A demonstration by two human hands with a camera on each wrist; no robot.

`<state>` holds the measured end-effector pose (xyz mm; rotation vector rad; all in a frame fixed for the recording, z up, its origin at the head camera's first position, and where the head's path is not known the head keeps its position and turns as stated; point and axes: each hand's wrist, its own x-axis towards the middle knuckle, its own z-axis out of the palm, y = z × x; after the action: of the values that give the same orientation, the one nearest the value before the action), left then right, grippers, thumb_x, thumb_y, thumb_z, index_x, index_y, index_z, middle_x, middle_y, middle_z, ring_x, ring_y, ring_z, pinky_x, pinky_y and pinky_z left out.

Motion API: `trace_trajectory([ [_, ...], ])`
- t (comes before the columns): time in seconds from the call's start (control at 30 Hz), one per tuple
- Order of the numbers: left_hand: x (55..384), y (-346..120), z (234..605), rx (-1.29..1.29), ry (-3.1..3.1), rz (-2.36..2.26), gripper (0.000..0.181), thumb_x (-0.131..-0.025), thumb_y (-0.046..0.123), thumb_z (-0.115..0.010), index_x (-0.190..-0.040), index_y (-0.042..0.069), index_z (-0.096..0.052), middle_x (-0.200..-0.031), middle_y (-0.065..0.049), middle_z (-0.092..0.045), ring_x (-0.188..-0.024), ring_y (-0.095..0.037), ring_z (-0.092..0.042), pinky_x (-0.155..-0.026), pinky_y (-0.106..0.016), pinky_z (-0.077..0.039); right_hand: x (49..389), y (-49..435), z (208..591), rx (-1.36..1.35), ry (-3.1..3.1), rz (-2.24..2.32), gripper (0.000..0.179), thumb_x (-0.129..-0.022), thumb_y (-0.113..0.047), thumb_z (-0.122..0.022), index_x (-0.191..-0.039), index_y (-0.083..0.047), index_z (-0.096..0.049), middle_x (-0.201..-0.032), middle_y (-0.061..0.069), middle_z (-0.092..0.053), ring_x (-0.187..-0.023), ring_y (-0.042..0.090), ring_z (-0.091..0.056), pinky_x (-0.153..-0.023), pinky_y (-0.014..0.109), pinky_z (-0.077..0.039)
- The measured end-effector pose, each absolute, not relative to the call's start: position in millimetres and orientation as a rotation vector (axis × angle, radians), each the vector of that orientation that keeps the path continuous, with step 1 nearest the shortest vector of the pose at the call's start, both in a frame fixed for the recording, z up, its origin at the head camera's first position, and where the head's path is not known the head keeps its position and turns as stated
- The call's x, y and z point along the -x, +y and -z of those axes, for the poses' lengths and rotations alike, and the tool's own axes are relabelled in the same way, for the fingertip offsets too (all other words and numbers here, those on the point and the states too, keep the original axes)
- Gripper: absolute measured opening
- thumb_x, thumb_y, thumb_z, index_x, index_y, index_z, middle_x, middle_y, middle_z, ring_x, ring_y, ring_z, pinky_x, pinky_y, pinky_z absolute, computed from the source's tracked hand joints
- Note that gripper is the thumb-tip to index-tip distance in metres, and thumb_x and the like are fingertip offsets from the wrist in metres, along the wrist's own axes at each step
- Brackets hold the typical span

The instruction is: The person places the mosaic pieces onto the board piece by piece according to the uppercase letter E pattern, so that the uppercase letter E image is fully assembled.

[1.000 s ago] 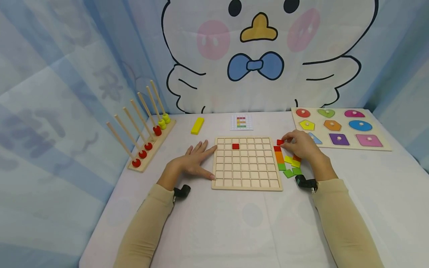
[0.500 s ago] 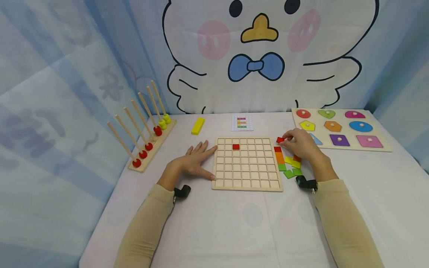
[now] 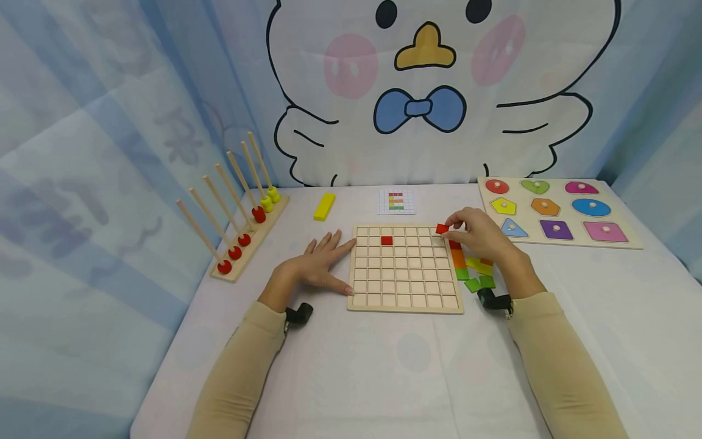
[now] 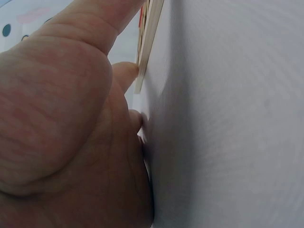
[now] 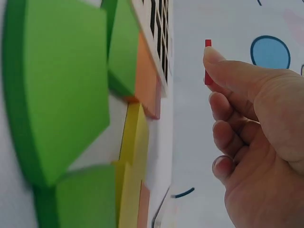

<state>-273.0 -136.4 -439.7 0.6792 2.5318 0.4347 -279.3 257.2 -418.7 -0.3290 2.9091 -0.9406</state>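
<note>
A wooden grid board (image 3: 404, 286) lies on the table, with one red tile (image 3: 386, 241) set in a cell of its second row. My left hand (image 3: 317, 263) rests on the table at the board's left side, fingers spread, thumb and index finger touching the edge. My right hand (image 3: 480, 235) pinches another red tile (image 3: 442, 229) between thumb and fingers over the board's upper right corner; the right wrist view shows this held tile (image 5: 208, 80) edge-on, raised off the table. Beside the board's right edge lie orange tiles (image 3: 458, 259), yellow tiles (image 3: 482, 268) and green tiles (image 3: 473, 285).
A small pattern card (image 3: 397, 201) lies behind the board, with a yellow block (image 3: 324, 207) to its left. A peg stand with beads (image 3: 256, 235) stands at the left. A shape puzzle board (image 3: 559, 213) occupies the back right. A printed curtain (image 3: 419, 158) hangs behind the table.
My right hand has lifted the red tile and carried it left, from beside the board to over its upper right corner. The left hand has stayed in place.
</note>
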Motion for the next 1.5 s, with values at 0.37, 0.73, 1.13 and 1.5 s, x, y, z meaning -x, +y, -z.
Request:
trace_trajectory([
  [0.37, 276, -138, 441, -0.685, 2.533, -0.428, 0.124, -0.077, 0.074, -0.078, -0.168, 0.037, -0.002, -0.175, -0.008, 0.017, -0.161, -0.028, 0.020, -0.128, -0.058, 0.012, 276, 233, 403, 0.480, 2.918, 1.000, 0.028, -0.101, -0.023, -0.071, -0.123, -0.006, -0.068, -0.114, 0.012, -0.058, -0.106, 0.028, -0.047, -0.084, 0.040, -0.045],
  [0.73, 278, -137, 433, -0.672, 2.535, -0.426, 0.124, -0.077, 0.073, -0.078, -0.168, 0.036, -0.002, -0.175, -0.008, 0.018, -0.161, -0.028, 0.021, -0.128, -0.057, 0.013, 281, 202, 379, 0.587, 2.992, 1.163, 0.026, -0.100, -0.020, -0.071, -0.120, -0.003, -0.069, -0.111, 0.015, -0.060, -0.101, 0.031, -0.047, -0.082, 0.041, -0.042],
  [1.13, 275, -137, 432, -0.668, 2.532, -0.432, 0.123, -0.078, 0.072, -0.078, -0.168, 0.036, -0.003, -0.175, -0.008, 0.018, -0.161, -0.028, 0.021, -0.128, -0.057, 0.013, 285, 187, 393, 0.562, 2.904, 1.164, 0.027, -0.101, -0.018, -0.070, -0.121, -0.001, -0.067, -0.111, 0.013, -0.058, -0.099, 0.028, -0.050, -0.084, 0.038, -0.044],
  [1.5, 274, -137, 440, -0.668, 2.534, -0.426, 0.124, -0.077, 0.074, -0.078, -0.168, 0.037, -0.003, -0.175, -0.007, 0.018, -0.161, -0.027, 0.021, -0.128, -0.056, 0.013, 288, 183, 425, 0.538, 2.748, 1.215, 0.023, -0.102, -0.014, -0.067, -0.120, 0.002, -0.067, -0.105, 0.013, -0.058, -0.093, 0.026, -0.051, -0.081, 0.035, -0.044],
])
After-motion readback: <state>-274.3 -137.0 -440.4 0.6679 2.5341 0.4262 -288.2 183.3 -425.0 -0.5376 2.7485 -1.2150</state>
